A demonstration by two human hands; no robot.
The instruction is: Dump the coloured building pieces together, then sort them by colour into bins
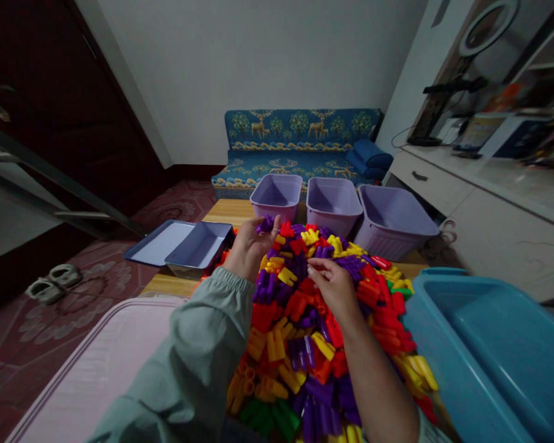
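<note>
My left hand (250, 245) is raised over the far left of a pile of plastic building blocks (300, 307). Between its thumb and fingers it grips a purple building block (265, 224). My right hand (333, 282) reaches low over the middle of the heap, thumb and fingers a little apart, and no block shows between them. Purple blocks lie closest to its fingertips. Red, yellow, orange, purple and green pieces surround both hands, many of them tube-shaped. My forearms cover part of the pile.
Three lilac bins (335, 206) stand along the far table edge. An open blue-grey box (198, 246) with its lid sits at the left. A teal tub (484, 344) is at the right, a pink lid or bin (106, 369) at near left. Beyond is a patterned sofa (300, 141).
</note>
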